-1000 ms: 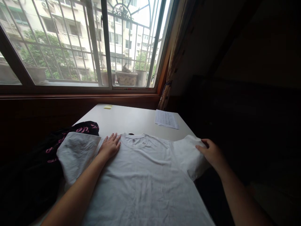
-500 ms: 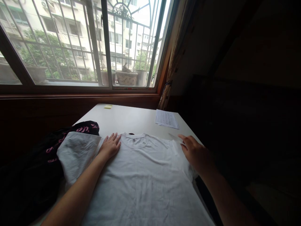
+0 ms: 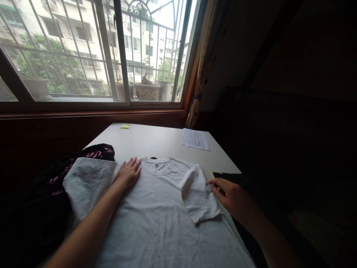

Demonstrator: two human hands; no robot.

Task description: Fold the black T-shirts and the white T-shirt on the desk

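A white T-shirt (image 3: 156, 208) lies spread on a white table, its collar toward the window. On the right, its sleeve (image 3: 199, 199) is folded inward over the body. My left hand (image 3: 128, 172) rests flat and open on the shirt's left shoulder. At the shirt's right edge, beside the folded sleeve, my right hand (image 3: 225, 190) has thumb and forefinger close together on the cloth; its other fingers are curled and partly hidden. More white cloth (image 3: 87, 182) lies left of my left hand.
Black fabric with pink lettering (image 3: 96, 153) is heaped at the left. Printed papers (image 3: 195, 139) and a yellow sticky note (image 3: 125, 126) lie toward the table's far edge (image 3: 156, 127). Behind stands a barred window. A dark item with a yellow edge (image 3: 227, 175) shows beside my right hand.
The right sleeve has been turned inward onto the shirt's body. My right hand has moved slightly down and left, to the new edge. My left hand stays on the left shoulder.
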